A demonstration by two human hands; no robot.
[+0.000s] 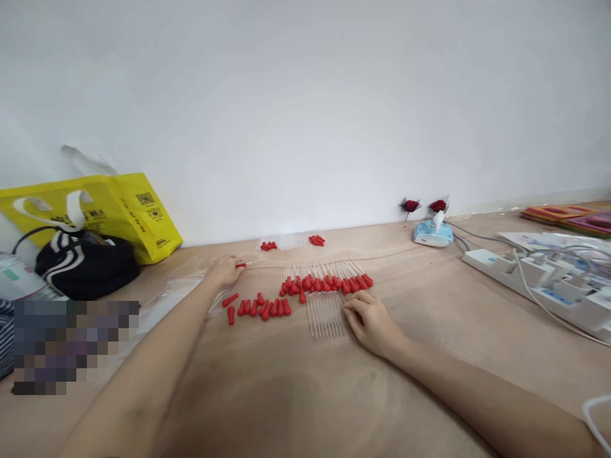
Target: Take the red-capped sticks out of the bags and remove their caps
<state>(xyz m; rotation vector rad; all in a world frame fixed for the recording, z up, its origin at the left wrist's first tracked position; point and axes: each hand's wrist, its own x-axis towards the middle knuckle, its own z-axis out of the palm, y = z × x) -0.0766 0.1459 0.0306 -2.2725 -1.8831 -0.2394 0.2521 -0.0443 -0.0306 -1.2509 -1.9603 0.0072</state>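
My left hand (225,270) is closed around a glass dropper (241,264) at the far left, its red bulb at the fingers and its thin tube pointing right. My right hand (372,321) has its fingers curled together beside a row of loose glass tubes (327,315); whatever it may hold is hidden. Just beyond these tubes lies a row of droppers with red bulbs (329,284), tubes pointing away from me. Several loose red rubber bulbs (265,308) are scattered on the table between my arms.
Clear plastic bags with red bulbs (268,245) lie by the wall. On the left are a yellow bag (143,219), a black pouch (90,264) and a flat plastic bag (162,302). Wet wipes (433,235), artificial roses (410,205) and a power strip (548,286) occupy the right.
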